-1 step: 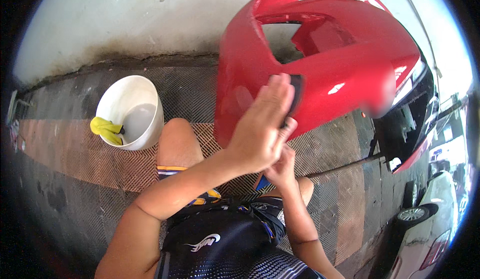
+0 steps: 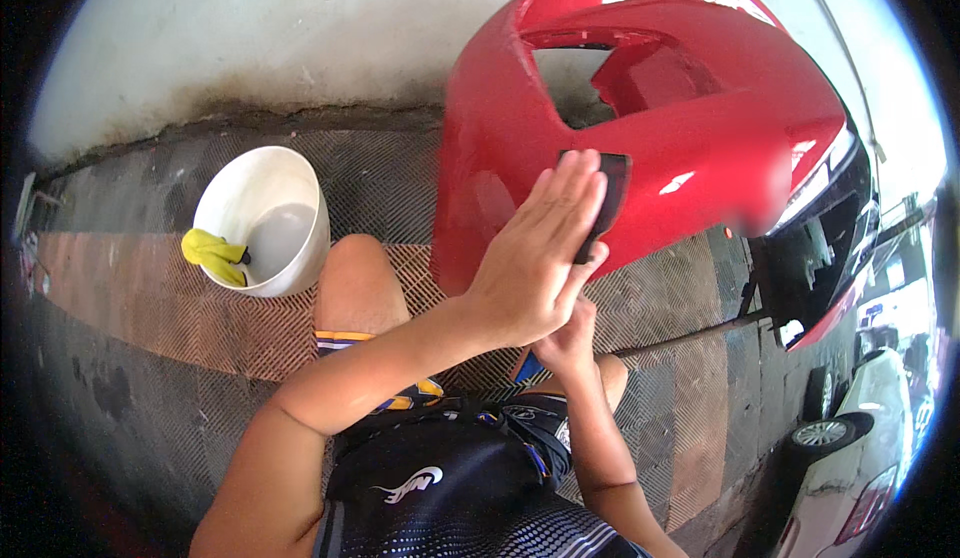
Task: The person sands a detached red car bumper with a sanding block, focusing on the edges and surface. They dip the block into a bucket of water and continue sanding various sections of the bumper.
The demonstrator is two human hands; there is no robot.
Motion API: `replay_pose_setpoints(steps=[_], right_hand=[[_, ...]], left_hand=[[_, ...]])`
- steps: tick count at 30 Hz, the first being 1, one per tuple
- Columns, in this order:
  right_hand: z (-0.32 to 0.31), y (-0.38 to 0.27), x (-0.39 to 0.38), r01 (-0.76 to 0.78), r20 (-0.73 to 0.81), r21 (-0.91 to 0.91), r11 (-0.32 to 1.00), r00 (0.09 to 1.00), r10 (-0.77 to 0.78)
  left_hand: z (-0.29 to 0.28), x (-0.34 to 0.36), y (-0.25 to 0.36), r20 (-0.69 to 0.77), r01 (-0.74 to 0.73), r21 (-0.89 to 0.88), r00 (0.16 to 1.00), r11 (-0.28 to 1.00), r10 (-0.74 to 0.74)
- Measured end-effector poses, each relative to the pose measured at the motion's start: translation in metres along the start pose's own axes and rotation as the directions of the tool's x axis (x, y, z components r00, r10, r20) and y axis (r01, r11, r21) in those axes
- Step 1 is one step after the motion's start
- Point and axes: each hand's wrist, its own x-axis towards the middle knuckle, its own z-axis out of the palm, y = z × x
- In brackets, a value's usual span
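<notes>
A red car bumper (image 2: 480, 108) with a large opening stands in front of me, against the wall. My left hand (image 2: 535, 253) lies over it with fingers straight and close together, holding a dark sheet of sandpaper (image 2: 617, 183) under them against the red surface. The sheet sticks out past the fingers on their right side. Below it, my right hand (image 2: 568, 340) is curled near the bumper's lower edge, partly covered by the left hand. Whatever its fingers may hold is hidden.
To the left stands a white bucket (image 2: 308, 248) with greyish contents and a yellow cloth or glove (image 2: 212, 254) over its rim. Patterned mats (image 2: 170, 303) cover the floor. A pale wall (image 2: 250, 38) rises behind. At the far right are a dark car part (image 2: 805, 268) and a white car (image 2: 850, 458).
My left hand and the sandpaper have shifted slightly to the right across the bumper. More of the dark sheet shows. The right hand is nearly in the same place.
</notes>
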Motion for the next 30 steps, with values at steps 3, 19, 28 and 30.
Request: replay_pose_setpoints(steps=[3,19,28,30], right_hand=[[0.007,-0.040,0.014,-0.114,-0.060,-0.050,0.992,0.992,0.111],[0.005,-0.040,0.008,-0.148,-0.062,-0.088,0.985,0.988,0.143],[0.004,-0.030,0.005,-0.122,0.024,-0.103,0.987,0.992,0.125],[0.004,-0.040,0.008,-0.034,-0.065,-0.104,0.994,0.998,0.027]], left_hand=[[-0.009,0.007,-0.046,-0.040,0.048,0.145,0.998,0.988,-0.043],[-0.008,-0.025,-0.046,-0.050,0.110,0.021,0.993,0.994,-0.109],[0.093,0.175,0.049,-0.084,-0.017,0.340,0.995,0.940,0.048],[0.115,0.226,0.067,0.051,-0.082,0.294,0.996,0.952,0.070]])
